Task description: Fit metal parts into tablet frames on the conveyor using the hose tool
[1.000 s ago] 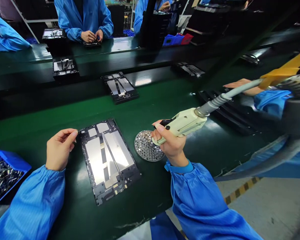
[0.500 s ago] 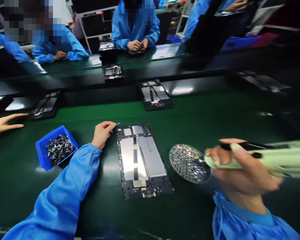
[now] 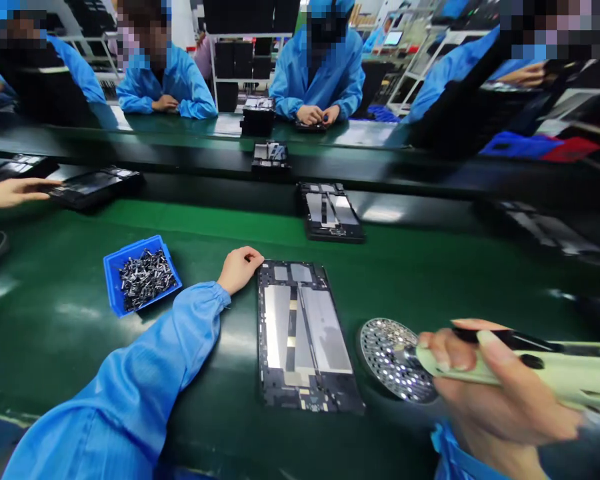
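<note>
An open tablet chassis point(image 3: 303, 337) with silver panels lies on the green belt in front of me. My left hand point(image 3: 239, 268) rests at its top left corner, fingers curled shut; whether it holds anything is hidden. My right hand point(image 3: 500, 393) grips a pale green electric screwdriver point(image 3: 540, 377) low on the right. The driver's tip sits over a round perforated screw dish point(image 3: 393, 359) just right of the chassis.
A blue bin of small metal parts point(image 3: 143, 275) stands left of my arm. More chassis point(image 3: 331, 212) ride the belt farther back. Another person's hand point(image 3: 15, 192) reaches in at the far left. Several people in blue coats sit across the line.
The view has swung left and up, showing the blue bin and workers opposite. My left hand's fingers have curled tighter at the chassis corner. The right hand still holds the screwdriver over the dish.
</note>
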A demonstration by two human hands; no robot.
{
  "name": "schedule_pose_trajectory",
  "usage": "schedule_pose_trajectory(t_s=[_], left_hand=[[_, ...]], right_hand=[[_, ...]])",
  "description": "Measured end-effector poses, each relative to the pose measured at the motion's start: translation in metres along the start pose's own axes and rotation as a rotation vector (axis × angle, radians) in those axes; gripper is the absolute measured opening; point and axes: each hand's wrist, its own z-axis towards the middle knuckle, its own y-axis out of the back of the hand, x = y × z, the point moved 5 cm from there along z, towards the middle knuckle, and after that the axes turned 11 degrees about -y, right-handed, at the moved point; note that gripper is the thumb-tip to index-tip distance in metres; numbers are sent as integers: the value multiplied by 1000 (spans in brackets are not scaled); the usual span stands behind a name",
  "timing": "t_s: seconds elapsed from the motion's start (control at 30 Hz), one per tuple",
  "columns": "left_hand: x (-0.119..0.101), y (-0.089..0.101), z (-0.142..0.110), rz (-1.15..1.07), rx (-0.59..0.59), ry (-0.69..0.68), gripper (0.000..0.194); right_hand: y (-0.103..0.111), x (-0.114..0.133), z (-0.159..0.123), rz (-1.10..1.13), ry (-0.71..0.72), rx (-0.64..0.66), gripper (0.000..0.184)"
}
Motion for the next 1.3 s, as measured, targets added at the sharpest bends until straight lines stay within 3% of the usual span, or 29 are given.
schedule_pose_trajectory(t_s=[0.13,0.33,0.5,0.63,0.77,1.3], left_hand=[[0,-1,1,3,83,-26,12],[3,-3,2,44,58,-53,9],[6,-7,2,48,85,-36,14],[6,-9,3,63,96,-25,15],[6,-11,4,86,107,-20,15],[8,-14,3,166,122,-8,18]], right_hand=[[-35,10,-8,102,-37,99,19],[-124,2,-8,201,-27,365,26],[-201,-23,6,169,14,418,28],[-239,-42,16,147,15,409,25],[-251,-54,22,144,10,404,26],[-252,-68,23,111,22,435,28]])
